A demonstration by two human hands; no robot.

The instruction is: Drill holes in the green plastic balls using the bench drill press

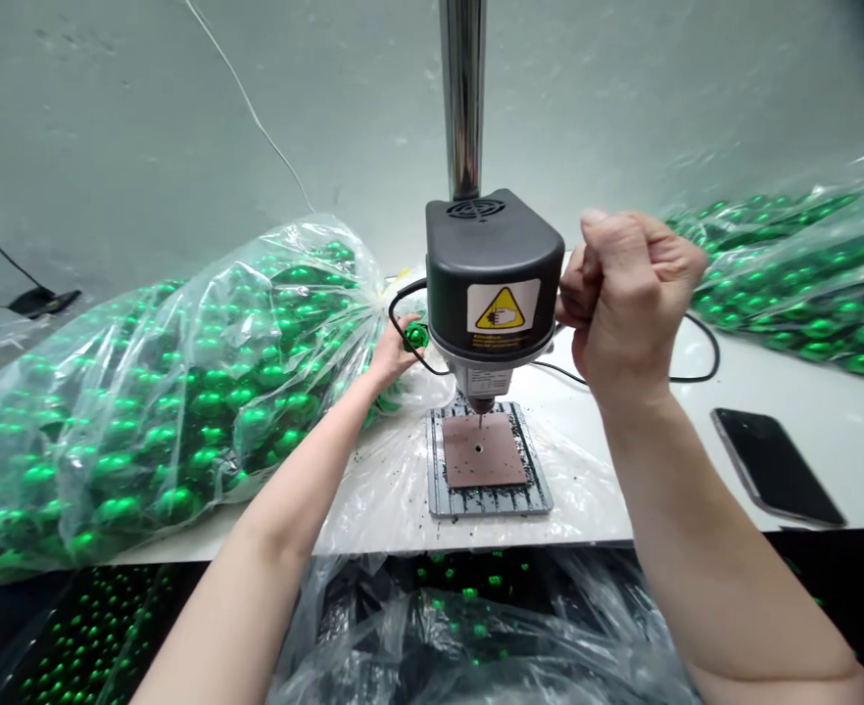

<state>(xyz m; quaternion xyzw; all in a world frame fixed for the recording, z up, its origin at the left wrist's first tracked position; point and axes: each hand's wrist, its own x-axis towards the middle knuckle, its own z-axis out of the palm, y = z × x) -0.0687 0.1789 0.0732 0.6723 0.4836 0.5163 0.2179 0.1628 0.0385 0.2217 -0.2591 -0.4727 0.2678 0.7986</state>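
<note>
A small bench drill press [491, 230] with a black motor housing and a hand-warning label stands in the middle, on a chrome column. My right hand [630, 284] is closed in a fist at its right side, around the feed lever, which the fingers mostly hide. Left of the housing, my left hand [394, 352] holds a shiny green ball [416, 337] between its fingers, close to the mouth of a clear bag. Below the chuck and thin drill bit [480, 421], a brown square board [468, 470] with one small hole rests on the slotted metal base [491, 506].
A big clear bag of green balls [204, 392] fills the left, and another bag of them [806, 284] lies at right. A phone [777, 465] is near the white table's front edge. Dark shavings dot the base. More plastic and green balls [468, 592] show below the edge.
</note>
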